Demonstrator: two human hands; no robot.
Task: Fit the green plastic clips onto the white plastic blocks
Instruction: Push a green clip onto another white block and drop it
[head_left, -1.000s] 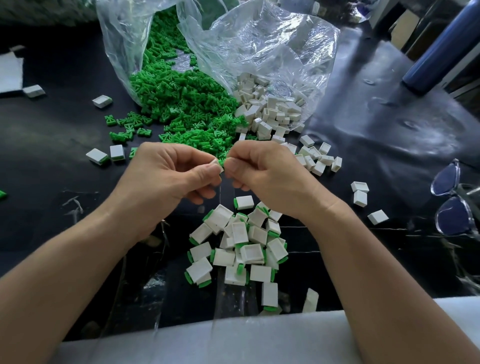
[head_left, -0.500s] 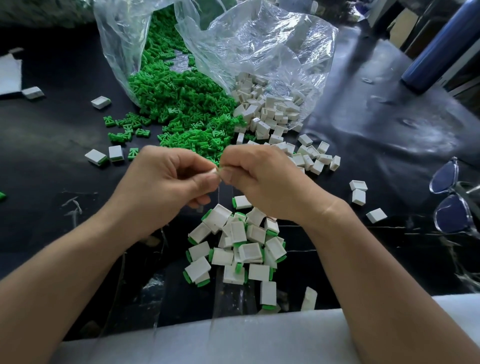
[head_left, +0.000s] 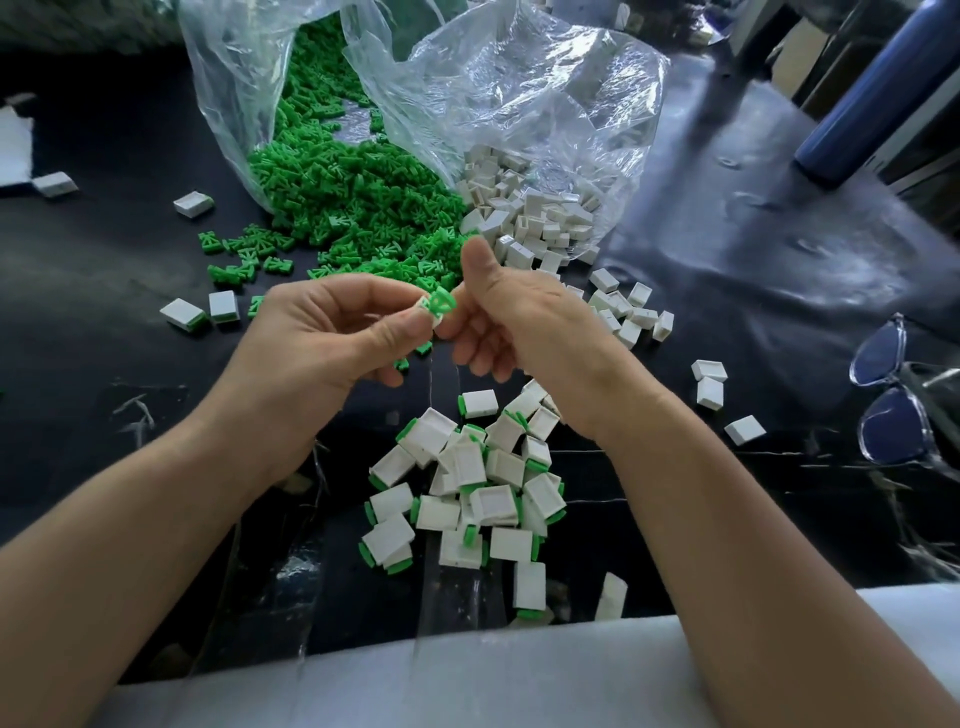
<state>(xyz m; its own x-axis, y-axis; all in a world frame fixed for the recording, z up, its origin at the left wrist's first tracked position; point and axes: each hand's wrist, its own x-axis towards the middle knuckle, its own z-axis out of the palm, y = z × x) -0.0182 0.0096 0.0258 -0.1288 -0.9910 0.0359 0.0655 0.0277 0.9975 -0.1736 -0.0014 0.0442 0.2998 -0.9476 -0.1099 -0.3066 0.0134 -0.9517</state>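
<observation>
a: far left first. what lies loose on the black table (head_left: 104, 270)?
b: two plain white blocks (head_left: 54, 183) up top. lower down, two finished pieces (head_left: 183, 314) sit side by side with green at their edges. near ten stray clips (head_left: 244, 254) lie between.
a: bags?
b: two clear ones, both open toward the person. the left bag (head_left: 228, 88) spills a heap of green clips (head_left: 353, 202), far too many to count. the right bag (head_left: 561, 88) spills loose white blocks (head_left: 535, 218), dozens of them.
a: and the hands?
b: the left hand (head_left: 322, 343) pinches one white block (head_left: 425, 306) between thumb and forefinger, up off the table, with one green clip (head_left: 441, 302) seated on its end. the right hand (head_left: 524, 322) is just beside it, thumb raised clear and fingers curled. i cannot tell whether those fingers grip the piece or only touch it.
a: below them?
b: a finished pile (head_left: 467, 488) between the wrists, roughly two dozen. they overlap, so no exact count.
a: right side?
b: three single white blocks (head_left: 710, 393), one pair of glasses (head_left: 893, 395), and one blue cylinder (head_left: 872, 98) at the far corner.
</observation>
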